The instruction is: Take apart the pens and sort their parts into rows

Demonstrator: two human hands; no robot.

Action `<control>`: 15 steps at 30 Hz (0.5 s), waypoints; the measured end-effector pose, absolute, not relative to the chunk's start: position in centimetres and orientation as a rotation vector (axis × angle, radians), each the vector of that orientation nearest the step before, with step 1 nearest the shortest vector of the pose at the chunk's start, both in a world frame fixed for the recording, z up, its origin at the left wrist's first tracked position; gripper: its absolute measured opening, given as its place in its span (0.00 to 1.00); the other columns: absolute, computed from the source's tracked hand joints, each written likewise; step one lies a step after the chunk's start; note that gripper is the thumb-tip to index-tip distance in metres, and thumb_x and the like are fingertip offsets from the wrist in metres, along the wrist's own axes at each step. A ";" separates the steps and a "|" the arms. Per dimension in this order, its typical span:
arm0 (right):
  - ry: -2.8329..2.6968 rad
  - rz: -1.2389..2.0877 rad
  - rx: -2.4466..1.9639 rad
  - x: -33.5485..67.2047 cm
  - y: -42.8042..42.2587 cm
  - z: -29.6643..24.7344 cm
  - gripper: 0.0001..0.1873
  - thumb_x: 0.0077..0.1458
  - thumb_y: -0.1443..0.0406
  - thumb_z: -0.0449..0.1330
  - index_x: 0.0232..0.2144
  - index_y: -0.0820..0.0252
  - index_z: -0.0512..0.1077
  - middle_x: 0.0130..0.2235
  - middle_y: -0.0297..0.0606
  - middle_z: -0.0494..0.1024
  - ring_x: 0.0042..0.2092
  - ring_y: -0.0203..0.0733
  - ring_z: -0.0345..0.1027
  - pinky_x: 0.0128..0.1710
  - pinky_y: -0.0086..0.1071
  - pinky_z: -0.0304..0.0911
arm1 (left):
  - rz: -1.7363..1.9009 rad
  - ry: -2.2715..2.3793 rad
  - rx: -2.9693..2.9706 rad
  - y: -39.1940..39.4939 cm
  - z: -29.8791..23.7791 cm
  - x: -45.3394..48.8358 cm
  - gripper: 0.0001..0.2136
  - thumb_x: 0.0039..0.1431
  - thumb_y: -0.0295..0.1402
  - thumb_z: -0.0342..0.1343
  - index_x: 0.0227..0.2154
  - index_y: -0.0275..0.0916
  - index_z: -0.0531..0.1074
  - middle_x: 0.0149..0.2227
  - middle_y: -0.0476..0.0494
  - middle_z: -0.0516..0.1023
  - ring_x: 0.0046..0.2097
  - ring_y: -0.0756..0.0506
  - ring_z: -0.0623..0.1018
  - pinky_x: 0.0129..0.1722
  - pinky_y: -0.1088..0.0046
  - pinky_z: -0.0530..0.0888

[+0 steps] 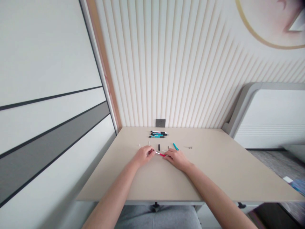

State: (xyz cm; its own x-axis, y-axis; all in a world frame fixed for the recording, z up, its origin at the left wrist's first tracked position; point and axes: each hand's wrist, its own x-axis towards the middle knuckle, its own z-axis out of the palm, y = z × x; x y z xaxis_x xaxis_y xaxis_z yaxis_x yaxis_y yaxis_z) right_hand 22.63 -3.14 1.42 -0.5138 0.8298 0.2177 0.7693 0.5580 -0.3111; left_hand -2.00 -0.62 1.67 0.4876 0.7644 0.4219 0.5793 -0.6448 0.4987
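My left hand (144, 155) is closed in a pinch on the pale end of a slim red-and-white pen part (162, 155) low over the table. My right hand (176, 158) has its fingers closed on the red end of the same part. Beyond and between the hands lies a short black pen grip (159, 147). A turquoise pen barrel (175, 146) rests just past my right fingers. Near my left fingertips is a tiny white piece (149, 143), and another small white piece (139, 145) lies to its left. My fingers hide parts of what I hold.
Several assembled pens (158, 134) in turquoise, black and white lie together near the back of the beige table (214, 171). A few tiny metallic pieces (190, 147) lie to the right. A dark wall socket (160, 122) sits behind; a white cabinet (90, 143) borders the left.
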 end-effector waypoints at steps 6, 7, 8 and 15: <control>-2.476 0.282 -1.289 22.6 -3.2 1.5 0.17 0.67 0.56 0.48 0.44 0.52 0.75 0.42 0.38 0.75 0.44 0.39 0.70 0.45 0.31 0.61 | 0.922 1.139 2.419 -0.5 1.6 -1.9 0.12 0.65 0.39 0.49 0.34 0.39 0.73 0.32 0.47 0.76 0.32 0.49 0.73 0.34 0.75 0.68; -2.476 0.280 -1.294 22.6 -3.1 1.5 0.17 0.67 0.56 0.48 0.44 0.52 0.75 0.42 0.38 0.75 0.44 0.39 0.70 0.45 0.31 0.61 | 0.923 1.135 2.418 -0.5 1.5 -1.9 0.12 0.66 0.40 0.49 0.35 0.39 0.73 0.32 0.46 0.76 0.33 0.49 0.74 0.35 0.75 0.68; -2.475 0.280 -1.300 22.6 -3.1 1.5 0.17 0.67 0.56 0.48 0.44 0.52 0.75 0.42 0.38 0.75 0.44 0.39 0.70 0.44 0.31 0.61 | 0.927 1.132 2.415 -0.5 1.5 -1.9 0.12 0.66 0.40 0.49 0.35 0.39 0.73 0.33 0.46 0.77 0.34 0.49 0.74 0.35 0.75 0.68; -2.462 0.238 -1.339 22.5 -3.1 1.5 0.17 0.66 0.55 0.49 0.43 0.52 0.75 0.41 0.38 0.75 0.42 0.39 0.69 0.43 0.31 0.61 | 1.021 1.136 2.307 -0.6 1.9 -1.8 0.12 0.65 0.39 0.48 0.38 0.39 0.74 0.34 0.46 0.79 0.34 0.48 0.76 0.35 0.75 0.70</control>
State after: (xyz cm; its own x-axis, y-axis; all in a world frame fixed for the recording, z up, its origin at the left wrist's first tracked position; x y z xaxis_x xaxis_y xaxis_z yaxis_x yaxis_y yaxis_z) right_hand 22.53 -3.10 1.53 -0.5051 0.8385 0.2044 0.7840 0.5447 -0.2976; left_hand -1.80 -0.64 1.85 0.4114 0.7961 0.4438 0.5260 -0.6051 0.5977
